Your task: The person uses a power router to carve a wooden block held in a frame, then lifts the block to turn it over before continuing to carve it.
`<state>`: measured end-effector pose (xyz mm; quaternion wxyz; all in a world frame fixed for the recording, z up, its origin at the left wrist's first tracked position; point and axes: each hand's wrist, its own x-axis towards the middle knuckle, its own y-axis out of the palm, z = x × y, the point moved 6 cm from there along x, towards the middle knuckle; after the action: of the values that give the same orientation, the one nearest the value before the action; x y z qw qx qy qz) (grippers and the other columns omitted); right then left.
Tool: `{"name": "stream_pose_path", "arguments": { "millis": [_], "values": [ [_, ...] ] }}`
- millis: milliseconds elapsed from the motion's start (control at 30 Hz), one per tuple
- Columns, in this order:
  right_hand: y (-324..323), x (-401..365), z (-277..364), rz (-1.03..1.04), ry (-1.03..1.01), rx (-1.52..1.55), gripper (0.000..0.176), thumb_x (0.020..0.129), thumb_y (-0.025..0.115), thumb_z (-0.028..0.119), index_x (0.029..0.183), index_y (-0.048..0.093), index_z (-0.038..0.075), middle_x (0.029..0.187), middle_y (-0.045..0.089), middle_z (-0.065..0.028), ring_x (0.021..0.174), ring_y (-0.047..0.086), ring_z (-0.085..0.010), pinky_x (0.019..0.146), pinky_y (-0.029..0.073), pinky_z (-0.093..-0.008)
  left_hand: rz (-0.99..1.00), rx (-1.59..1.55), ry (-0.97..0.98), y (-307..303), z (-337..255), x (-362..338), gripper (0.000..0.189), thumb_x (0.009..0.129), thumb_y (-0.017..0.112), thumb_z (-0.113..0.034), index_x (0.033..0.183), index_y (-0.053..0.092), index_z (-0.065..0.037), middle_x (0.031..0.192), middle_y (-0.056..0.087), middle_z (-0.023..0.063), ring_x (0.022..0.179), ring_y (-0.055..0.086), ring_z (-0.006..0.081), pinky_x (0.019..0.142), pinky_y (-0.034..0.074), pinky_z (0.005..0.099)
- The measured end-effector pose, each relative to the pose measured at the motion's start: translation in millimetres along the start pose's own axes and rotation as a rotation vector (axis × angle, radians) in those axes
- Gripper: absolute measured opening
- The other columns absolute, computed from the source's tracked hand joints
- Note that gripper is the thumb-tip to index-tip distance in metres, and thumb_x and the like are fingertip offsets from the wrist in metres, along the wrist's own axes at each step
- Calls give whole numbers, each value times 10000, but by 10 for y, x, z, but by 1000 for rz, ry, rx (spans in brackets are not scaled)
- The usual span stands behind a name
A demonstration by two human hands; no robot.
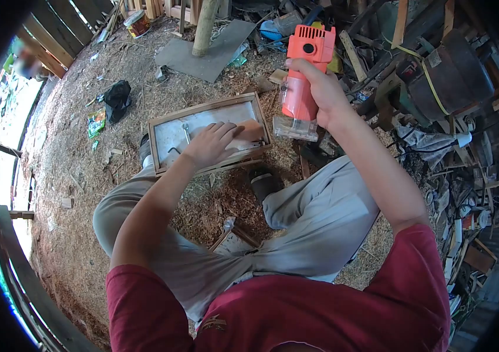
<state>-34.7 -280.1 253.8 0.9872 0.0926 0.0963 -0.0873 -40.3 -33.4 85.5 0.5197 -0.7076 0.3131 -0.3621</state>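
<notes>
R hand (320, 88): clenched round the waist of the orange trim router (310, 44), thumb side up. Router is off the ground and clear of the work. Long axis runs approx 12–6, top tipped a hair toward 1. Clear base plate (294, 128) faces down at the 6 end, hanging just past the panel's R edge. Can't tell if a bit is fitted.

L hand (211, 144): flat, palm down, fingers stretched out, grasping nothing. It lies on the wood-framed panel (205, 110), fingertips touching a small wood block (250, 130) at the panel's 3 o'clock end.

Key relation: block sits at approx 8 o'clock from the router base, near but apart. Frame corner is between them. L hand is the nearer hand to the block (touching). R hand is above and to 2 o'clock of it.

Panel's long axis approx 9–3, R end lifted toward 2. It lies on the sawdust ground (73, 193) betw. the person's feet.

Wrench (186, 132) lies on the panel at 10 o'clock of the L hand, not touched.
</notes>
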Motion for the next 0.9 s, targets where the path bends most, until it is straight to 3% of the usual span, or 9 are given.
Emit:
{"name": "stream_pose_path", "arguments": {
  "millis": [100, 200, 300, 400, 500, 600, 700, 800, 900],
  "values": [
    [-1, 24, -9, 4, -7, -7, 376, 874, 811, 296, 1157, 646, 112, 939, 698, -36, 782, 692, -150, 716, 614, -372, 165, 70, -105, -27, -98, -25, 742, 891, 731, -510, 1458, 527, -78, 1500, 478, 156, 1345, 520, 354, 1119, 434, 527],
    [6, 46, -18, 5, -6, 14, 380, 860, 825, 288, 1147, 651, 109, 937, 688, -30, 786, 684, -148, 713, 608, -371, -38, 214, -269, 84, -55, -124, 785, 859, 762, -498, 1508, 490, -151, 1508, 455, 186, 1354, 505, 385, 1123, 428, 532],
    [12, 9, -20, -1, 17, 39, 386, 821, 864, 266, 1111, 663, 111, 922, 651, -5, 788, 660, -136, 708, 593, -370, 179, -101, -380, 104, 6, -60, 819, 851, 774, -487, 1546, 449, -203, 1528, 412, 246, 1394, 459, 416, 1139, 406, 548],
    [16, 21, -37, 5, 30, 25, 387, 823, 861, 268, 1115, 663, 110, 931, 650, -7, 791, 660, -138, 710, 592, -374, -8, 21, -287, 43, -25, -49, 854, 851, 787, -466, 1577, 414, -218, 1530, 376, 313, 1388, 442, 481, 1152, 392, 559],
    [12, 26, -56, 6, 41, 25, 386, 828, 856, 268, 1119, 662, 107, 935, 649, -10, 799, 660, -139, 711, 592, -377, -246, 104, -318, -49, 45, -69, 854, 866, 787, -442, 1598, 399, -236, 1541, 344, 349, 1393, 421, 520, 1152, 386, 581],
    [28, 22, -46, 17, 31, 12, 382, 844, 839, 278, 1131, 654, 105, 928, 666, -21, 792, 671, -146, 709, 599, -381, -405, 24, -495, -120, 125, -109, 761, 908, 753, -425, 1585, 430, -298, 1535, 341, 354, 1405, 403, 539, 1180, 371, 560],
    [33, 27, -52, 29, 24, 4, 382, 858, 823, 289, 1142, 646, 105, 921, 684, -31, 781, 682, -153, 708, 606, -384, -92, 55, -600, 46, 285, -120, 718, 920, 749, -396, 1571, 458, -308, 1540, 328, 362, 1413, 397, 539, 1186, 362, 561],
    [81, -31, -14, 29, 43, 9, 387, 836, 848, 267, 1126, 656, 98, 935, 646, -11, 802, 657, -142, 719, 595, -386, -53, 139, -541, 76, 275, -193, 684, 927, 737, -408, 1552, 485, -288, 1533, 338, 364, 1405, 406, 536, 1184, 362, 566],
    [70, -26, -42, 41, 39, 3, 390, 835, 849, 269, 1124, 654, 94, 933, 648, -13, 800, 659, -145, 720, 599, -391, -208, 190, -441, -14, 194, -197, 642, 932, 724, -420, 1520, 516, -266, 1529, 358, 365, 1402, 415, 535, 1182, 366, 565]
  ]
}}
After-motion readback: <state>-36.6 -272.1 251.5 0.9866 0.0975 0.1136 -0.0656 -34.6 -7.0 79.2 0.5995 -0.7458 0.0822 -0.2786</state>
